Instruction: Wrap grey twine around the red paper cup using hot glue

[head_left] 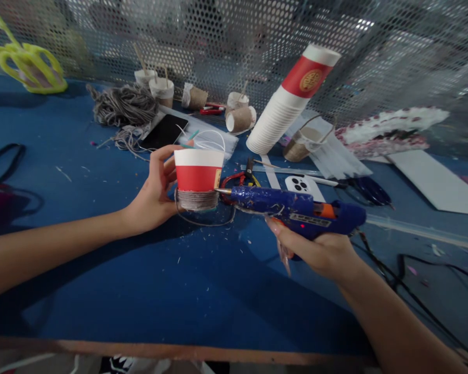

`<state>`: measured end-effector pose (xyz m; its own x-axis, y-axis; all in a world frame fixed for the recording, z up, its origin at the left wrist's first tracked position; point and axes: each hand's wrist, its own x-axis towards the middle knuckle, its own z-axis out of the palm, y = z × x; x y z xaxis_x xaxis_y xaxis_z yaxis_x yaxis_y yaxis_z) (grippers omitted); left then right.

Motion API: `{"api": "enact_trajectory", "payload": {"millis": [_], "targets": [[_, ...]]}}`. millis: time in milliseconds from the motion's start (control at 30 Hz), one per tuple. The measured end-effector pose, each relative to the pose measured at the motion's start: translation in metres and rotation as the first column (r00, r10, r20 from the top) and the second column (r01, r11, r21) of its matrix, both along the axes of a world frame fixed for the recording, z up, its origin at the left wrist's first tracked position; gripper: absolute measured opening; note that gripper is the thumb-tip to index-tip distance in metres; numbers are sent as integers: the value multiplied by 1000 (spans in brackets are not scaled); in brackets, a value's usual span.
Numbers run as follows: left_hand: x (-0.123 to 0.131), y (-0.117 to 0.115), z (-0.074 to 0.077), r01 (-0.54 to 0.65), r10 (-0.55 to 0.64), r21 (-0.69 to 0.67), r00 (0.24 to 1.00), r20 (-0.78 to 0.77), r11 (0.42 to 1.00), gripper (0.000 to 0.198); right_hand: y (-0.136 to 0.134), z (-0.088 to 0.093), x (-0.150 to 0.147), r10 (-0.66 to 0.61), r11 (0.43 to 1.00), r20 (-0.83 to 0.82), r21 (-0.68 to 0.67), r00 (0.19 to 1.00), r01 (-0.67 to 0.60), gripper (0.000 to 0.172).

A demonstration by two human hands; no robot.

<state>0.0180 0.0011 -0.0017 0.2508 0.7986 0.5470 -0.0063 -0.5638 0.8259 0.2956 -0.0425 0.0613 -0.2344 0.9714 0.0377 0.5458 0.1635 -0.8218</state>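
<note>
A red and white paper cup (198, 174) is held up by my left hand (154, 195), whose fingers wrap its left side. Grey cord (197, 200) winds around the cup's narrow lower part, and a loose strand loops beneath it toward the right. My right hand (315, 249) grips a blue glue gun (273, 201) by its handle. The gun's metal nozzle points left and meets the cup's right side at the top edge of the wound cord.
Behind stand a leaning stack of paper cups (276, 114), a grey cord bundle (125, 105), a black phone (164, 132) and several cord-wrapped cups. Right of centre lie a white phone (304, 186), pliers and a white board (439, 182). Cables run at the right. A yellow basket (33, 67) sits back left.
</note>
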Motion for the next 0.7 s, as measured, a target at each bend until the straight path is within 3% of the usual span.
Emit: {"api": "enact_trajectory", "payload": {"millis": [133, 267, 500, 700], "targets": [[0, 0, 0, -1, 1, -1, 1000, 10, 1000, 79, 2, 7, -10, 48, 999, -11, -3, 999, -48, 36], [-1, 0, 1, 0, 0, -6, 1000, 8, 1000, 80, 3, 11, -16, 10, 1000, -7, -19, 1000, -10, 35], [-3, 1, 0, -5, 6, 34, 1000, -12, 999, 79, 0, 7, -11, 36, 994, 29, 104, 999, -39, 37], [-2, 1, -2, -21, 21, 42, 1000, -6, 999, 82, 2, 7, -11, 50, 996, 31, 73, 998, -53, 36]]}}
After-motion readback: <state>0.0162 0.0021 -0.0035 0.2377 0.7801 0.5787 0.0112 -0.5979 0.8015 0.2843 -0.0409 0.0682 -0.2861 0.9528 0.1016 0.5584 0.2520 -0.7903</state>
